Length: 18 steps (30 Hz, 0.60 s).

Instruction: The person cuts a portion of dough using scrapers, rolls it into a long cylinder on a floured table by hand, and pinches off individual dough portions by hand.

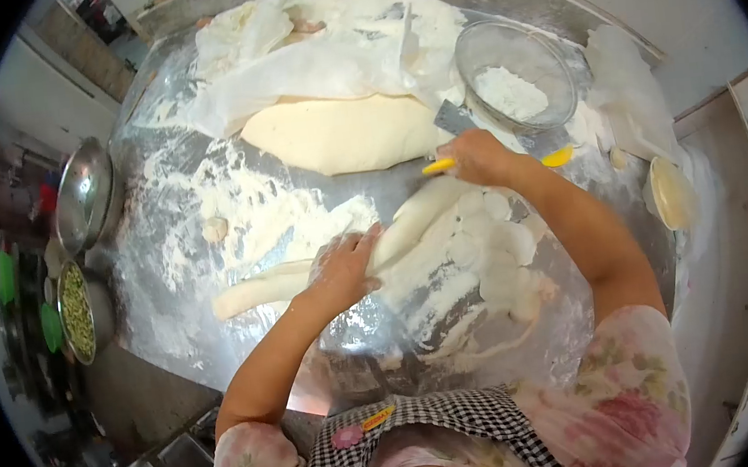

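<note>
A long strip of dough (413,221) lies diagonally on the floured metal table. My left hand (346,268) rests over its middle, fingers stretched out and lightly spread, with the dough under the palm. My right hand (470,159) is closed around a scraper with a yellow handle (438,166) and a grey metal blade (453,118), held near the upper right end of the strip. Just above, a large flat oval of dough (342,134) is partly covered by a translucent plastic sheet (304,71). A small dough piece (214,230) sits in flour at the left.
A glass bowl of flour (514,94) stands at the back right, beside a yellow tool (557,156). At the right edge is a yellowish bowl (671,194). Metal bowls (84,196) and a bowl of chopped green filling (77,314) stand at the left.
</note>
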Tool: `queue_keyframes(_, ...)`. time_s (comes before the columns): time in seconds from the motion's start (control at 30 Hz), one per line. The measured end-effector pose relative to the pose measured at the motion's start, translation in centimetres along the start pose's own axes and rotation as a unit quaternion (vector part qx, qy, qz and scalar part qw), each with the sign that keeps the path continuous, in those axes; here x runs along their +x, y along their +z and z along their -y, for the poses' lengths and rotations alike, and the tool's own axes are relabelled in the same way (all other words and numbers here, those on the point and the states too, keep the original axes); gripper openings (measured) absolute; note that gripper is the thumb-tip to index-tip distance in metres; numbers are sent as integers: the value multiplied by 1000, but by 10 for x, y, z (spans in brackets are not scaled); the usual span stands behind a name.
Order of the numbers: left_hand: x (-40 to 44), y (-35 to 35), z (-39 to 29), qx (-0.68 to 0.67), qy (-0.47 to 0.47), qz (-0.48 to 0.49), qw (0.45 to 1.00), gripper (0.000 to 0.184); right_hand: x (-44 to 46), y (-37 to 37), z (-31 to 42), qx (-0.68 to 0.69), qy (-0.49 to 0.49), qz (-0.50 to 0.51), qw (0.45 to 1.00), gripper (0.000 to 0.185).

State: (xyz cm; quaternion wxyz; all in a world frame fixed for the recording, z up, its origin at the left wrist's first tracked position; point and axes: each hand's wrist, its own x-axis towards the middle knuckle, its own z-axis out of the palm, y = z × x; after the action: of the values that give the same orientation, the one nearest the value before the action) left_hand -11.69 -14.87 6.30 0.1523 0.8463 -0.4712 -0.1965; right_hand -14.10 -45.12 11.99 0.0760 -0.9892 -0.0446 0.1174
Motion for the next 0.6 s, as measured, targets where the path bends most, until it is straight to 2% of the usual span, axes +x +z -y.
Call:
queue_keyframes(0.1, -12, 12, 16, 47, -31, 5, 998, 83, -32, -53, 3, 127, 85, -82, 985, 35)
queue_keyframes(0.17, -18, 14, 29, 50, -46, 5, 998, 80, -44, -70, -18, -38, 33, -265, 963, 41)
queue_keyframes(0.2, -22, 13, 34, 31, -52, 1, 998, 74, -45, -76, -22, -123, 5, -354, 927, 44)
queue_keyframes(0.3, -29, 3, 38, 35, -48, 9, 998, 74, -35, -30, 13, 2, 77, -79, 994, 52)
queue_keyframes(0.37, -34, -8, 35, 19, -16, 21, 999, 78, -30, 18, 23, -44, -19, 7, 999, 51)
queue_keyframes(0.47, -39, -8, 40, 6, -6, 10, 1000, 78, -15, 84, 22, -34, -15, -59, 998, 48)
queue_keyframes(0.57, -39, -17, 51, -57, 0, 31, 998, 78, 0, 53, 48, -45, 7, 47, 998, 44)
queue_keyframes(0.6, -41, -22, 55, -85, 5, 48, 995, 78, -2, 40, 64, -67, -2, 32, 997, 43)
